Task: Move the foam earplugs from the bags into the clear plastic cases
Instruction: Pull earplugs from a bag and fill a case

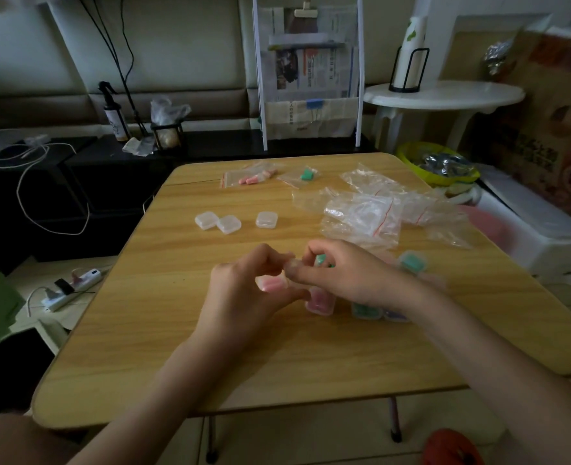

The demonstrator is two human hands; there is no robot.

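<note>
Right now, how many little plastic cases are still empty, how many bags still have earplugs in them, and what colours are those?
Empty clear cases: 3
Bag with pink earplugs: 1
Bag with green earplugs: 1
Total: 5
Filled cases near the hands are partly hidden, so they are left uncounted.

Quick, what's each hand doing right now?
Left hand: fingers curled round a clear case with pink earplugs inside.
Right hand: pinching the top edge of the same case.
</note>
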